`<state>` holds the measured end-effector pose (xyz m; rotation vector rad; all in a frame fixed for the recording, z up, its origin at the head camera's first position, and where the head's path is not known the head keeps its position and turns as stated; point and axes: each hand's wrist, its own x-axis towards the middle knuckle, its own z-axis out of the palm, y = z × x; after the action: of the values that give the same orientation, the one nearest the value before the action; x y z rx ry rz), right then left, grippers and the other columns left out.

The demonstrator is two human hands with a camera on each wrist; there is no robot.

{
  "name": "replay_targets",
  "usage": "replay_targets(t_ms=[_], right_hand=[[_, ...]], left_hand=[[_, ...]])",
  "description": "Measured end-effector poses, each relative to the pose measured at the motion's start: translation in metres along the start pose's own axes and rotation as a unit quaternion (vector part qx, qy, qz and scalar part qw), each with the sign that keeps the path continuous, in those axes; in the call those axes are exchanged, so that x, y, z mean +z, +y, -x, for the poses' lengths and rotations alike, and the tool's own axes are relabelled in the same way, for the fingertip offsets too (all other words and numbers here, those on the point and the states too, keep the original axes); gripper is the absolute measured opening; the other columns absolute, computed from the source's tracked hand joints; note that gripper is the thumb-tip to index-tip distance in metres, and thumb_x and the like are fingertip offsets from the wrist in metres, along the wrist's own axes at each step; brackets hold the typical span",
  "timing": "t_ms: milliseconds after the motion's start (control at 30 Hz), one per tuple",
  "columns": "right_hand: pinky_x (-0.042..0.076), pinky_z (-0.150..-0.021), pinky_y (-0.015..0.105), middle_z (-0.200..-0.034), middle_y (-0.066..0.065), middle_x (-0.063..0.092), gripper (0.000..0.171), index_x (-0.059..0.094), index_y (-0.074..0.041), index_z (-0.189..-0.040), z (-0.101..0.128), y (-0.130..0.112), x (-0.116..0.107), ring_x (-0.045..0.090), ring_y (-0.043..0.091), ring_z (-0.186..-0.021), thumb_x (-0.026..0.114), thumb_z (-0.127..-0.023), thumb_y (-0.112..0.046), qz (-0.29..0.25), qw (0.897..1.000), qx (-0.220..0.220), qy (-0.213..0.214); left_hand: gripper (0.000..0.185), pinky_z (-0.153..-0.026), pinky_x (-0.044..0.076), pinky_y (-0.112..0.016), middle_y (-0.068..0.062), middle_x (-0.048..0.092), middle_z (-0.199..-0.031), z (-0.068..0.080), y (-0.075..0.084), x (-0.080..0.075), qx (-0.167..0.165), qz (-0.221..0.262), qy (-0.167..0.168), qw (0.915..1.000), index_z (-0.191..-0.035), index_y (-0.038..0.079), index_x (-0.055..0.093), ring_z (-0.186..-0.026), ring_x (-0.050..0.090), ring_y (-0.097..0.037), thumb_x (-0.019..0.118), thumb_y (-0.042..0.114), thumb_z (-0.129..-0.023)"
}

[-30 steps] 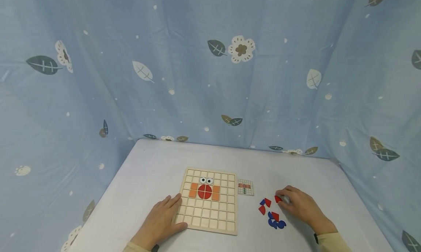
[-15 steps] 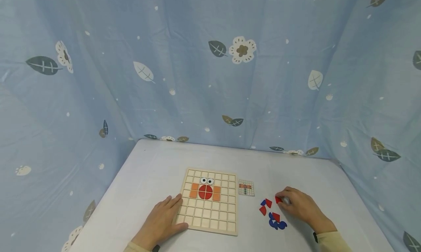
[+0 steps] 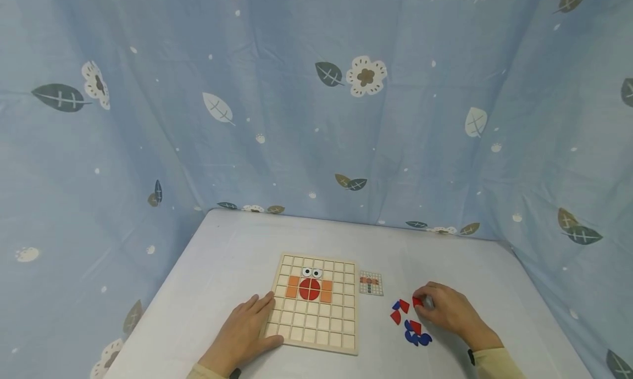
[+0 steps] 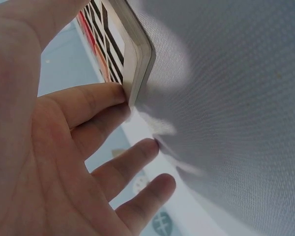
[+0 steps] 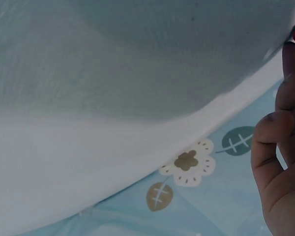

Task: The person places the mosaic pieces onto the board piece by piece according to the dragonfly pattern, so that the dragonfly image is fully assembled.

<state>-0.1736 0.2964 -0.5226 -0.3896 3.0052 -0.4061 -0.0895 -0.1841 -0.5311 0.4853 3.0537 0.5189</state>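
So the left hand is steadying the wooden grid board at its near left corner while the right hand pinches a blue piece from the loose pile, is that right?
Not quite: the piece the right hand pinches is red, not blue, as the head view shows. The rest holds: the left hand rests at the near left corner of the wooden grid board, and the piece sits by the loose pile of red and blue shapes.

Makeshift recording booth; floral blue curtain (image 3: pixel 316 121) walls in white-clothed table (image 3: pixel 237 247).
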Motion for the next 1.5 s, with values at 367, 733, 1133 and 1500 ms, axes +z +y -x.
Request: replay_targets(t_ms=[367,733,1133,1500], right_hand=[[0.060,-0.080,0.036,-0.090,-0.016,0.066,0.025,0.077,-0.025,-0.101,-0.008,-0.018,0.001,0.060,0.009,-0.084,0.087,-0.079,-0.031,-0.019,0.998,-0.022,0.053],[0.040,-0.051,0.018,-0.091,-0.007,0.069,0.022,0.076,-0.022,-0.104,-0.024,-0.066,0.003,0.044,0.004,-0.066,0.084,-0.084,-0.027,-0.067,0.975,-0.129,0.168],[0.050,-0.059,0.019,-0.094,-0.011,0.070,0.022,0.076,-0.020,-0.103,-0.050,-0.120,0.021,0.059,0.010,-0.070,0.085,-0.083,-0.025,-0.082,0.952,-0.232,0.184],[0.059,-0.070,0.028,-0.091,-0.009,0.070,0.024,0.077,-0.018,-0.103,-0.065,-0.145,0.040,0.067,0.010,-0.081,0.084,-0.083,-0.029,-0.019,0.958,-0.240,0.154]], left_hand=[[0.087,-0.109,0.041,-0.059,-0.013,0.050,-0.152,0.001,0.001,-0.002,0.003,0.001,-0.004,1.0000,-0.143,-0.001,0.056,-0.137,0.046,-0.044,0.076,0.058,-0.082],[0.086,-0.109,0.041,-0.059,-0.013,0.049,-0.152,0.002,0.000,-0.001,0.005,-0.004,-0.004,1.0000,-0.142,-0.001,0.056,-0.137,0.046,-0.043,0.076,0.058,-0.082],[0.086,-0.109,0.041,-0.059,-0.013,0.050,-0.152,0.002,0.000,0.001,0.002,-0.003,-0.002,1.0000,-0.142,-0.001,0.056,-0.136,0.046,-0.043,0.076,0.058,-0.082],[0.087,-0.109,0.041,-0.059,-0.013,0.050,-0.152,0.002,0.001,0.002,0.004,-0.001,0.004,1.0000,-0.142,0.000,0.056,-0.136,0.046,-0.043,0.075,0.060,-0.082]])
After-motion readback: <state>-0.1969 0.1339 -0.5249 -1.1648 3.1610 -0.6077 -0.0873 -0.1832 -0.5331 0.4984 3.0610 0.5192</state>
